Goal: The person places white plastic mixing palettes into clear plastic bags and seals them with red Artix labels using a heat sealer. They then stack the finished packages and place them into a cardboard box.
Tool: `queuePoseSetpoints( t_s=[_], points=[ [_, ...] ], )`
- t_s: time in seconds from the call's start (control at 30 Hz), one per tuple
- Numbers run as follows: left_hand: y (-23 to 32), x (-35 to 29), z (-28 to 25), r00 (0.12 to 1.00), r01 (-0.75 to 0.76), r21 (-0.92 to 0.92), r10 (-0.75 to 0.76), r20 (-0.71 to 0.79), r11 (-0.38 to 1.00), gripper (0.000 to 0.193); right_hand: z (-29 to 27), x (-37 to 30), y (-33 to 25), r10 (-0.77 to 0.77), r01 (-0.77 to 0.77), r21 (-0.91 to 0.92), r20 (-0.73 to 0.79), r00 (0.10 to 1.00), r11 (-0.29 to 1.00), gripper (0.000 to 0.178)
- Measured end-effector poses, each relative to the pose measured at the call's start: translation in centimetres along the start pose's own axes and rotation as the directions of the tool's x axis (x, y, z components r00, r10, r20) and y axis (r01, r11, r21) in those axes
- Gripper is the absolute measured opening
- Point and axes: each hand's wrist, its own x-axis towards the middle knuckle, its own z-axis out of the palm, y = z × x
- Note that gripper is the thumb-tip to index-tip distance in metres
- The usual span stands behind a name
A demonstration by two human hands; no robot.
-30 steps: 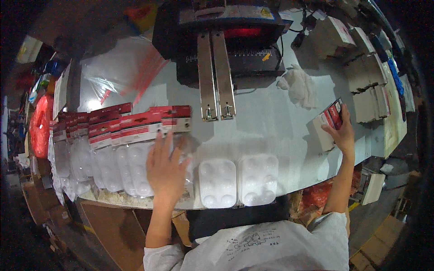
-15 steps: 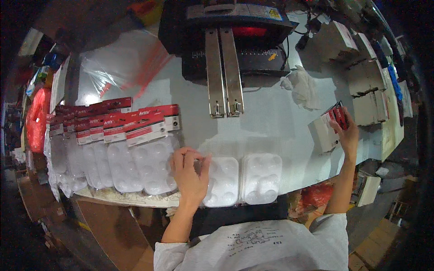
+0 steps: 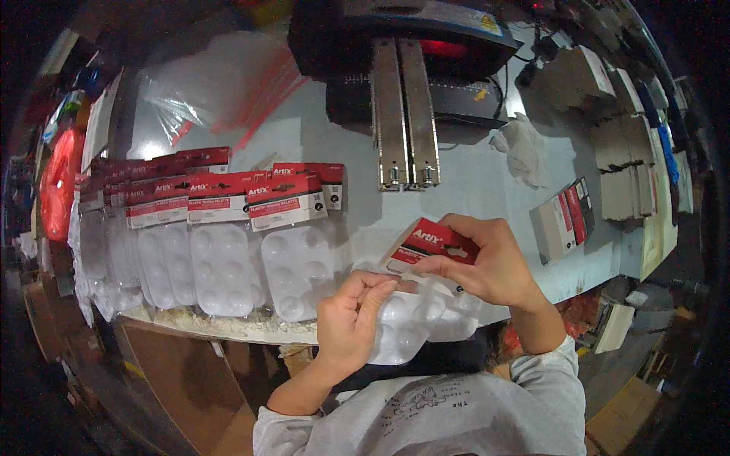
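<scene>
My right hand [image 3: 498, 266] grips a red-and-white header card [image 3: 432, 242] between thumb and fingers, over the front of the table. Close beside it, my left hand [image 3: 350, 319] is closed in a pinch at the upper edge of a white plastic paint palette [image 3: 397, 334], which seems to be in a clear bag. The card's lower edge is near the left fingertips; whether it is inside the bag I cannot tell. Partly behind the right hand lies another white palette [image 3: 456, 323]. Several bagged palettes with header cards [image 3: 220, 266] overlap in a row on the left.
A black machine [image 3: 426, 61] with two metal rails [image 3: 407, 114] reaches over the table's far middle. At right are a stack of header cards [image 3: 559, 228], crumpled white tissue [image 3: 521, 148] and cardboard stacks [image 3: 625, 144]. Clear bags with red edges [image 3: 220, 87] lie far left.
My right hand has brought a header card from the stack at right to the middle. The left hand has moved slightly right and down onto the palette, which is now tilted.
</scene>
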Motion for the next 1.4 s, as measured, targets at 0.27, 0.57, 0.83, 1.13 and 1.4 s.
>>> queuePoseSetpoints(
  t_s=[0.27,0.57,0.83,1.13,1.4],
  points=[
    [0.0,0.7,0.5,0.995,-0.078,0.141,0.086,-0.051,0.987,0.019,-0.3,0.2,1.0,-0.110,0.112,-0.060,0.040,0.993,0.992,0.030],
    [0.3,1.0,1.0,0.982,-0.152,0.188,0.170,-0.087,0.970,0.018,-0.7,0.5,2.2,-0.239,0.231,-0.106,-0.071,0.969,0.967,0.030],
    [-0.8,1.9,0.6,0.948,-0.155,0.033,0.158,-0.277,0.987,0.024,-1.4,-1.0,5.8,0.224,-0.322,0.352,0.292,0.930,0.879,0.021],
    [-0.2,1.2,0.5,0.935,-0.138,0.085,0.158,-0.319,0.987,0.023,0.7,-2.1,6.4,0.081,-0.184,0.607,0.193,0.978,0.773,0.016],
    [-0.8,7.6,0.4,0.918,-0.186,0.266,0.264,-0.297,0.946,0.023,2.6,2.8,6.0,0.158,0.068,0.773,-0.214,0.964,0.631,0.013]
  ],
)
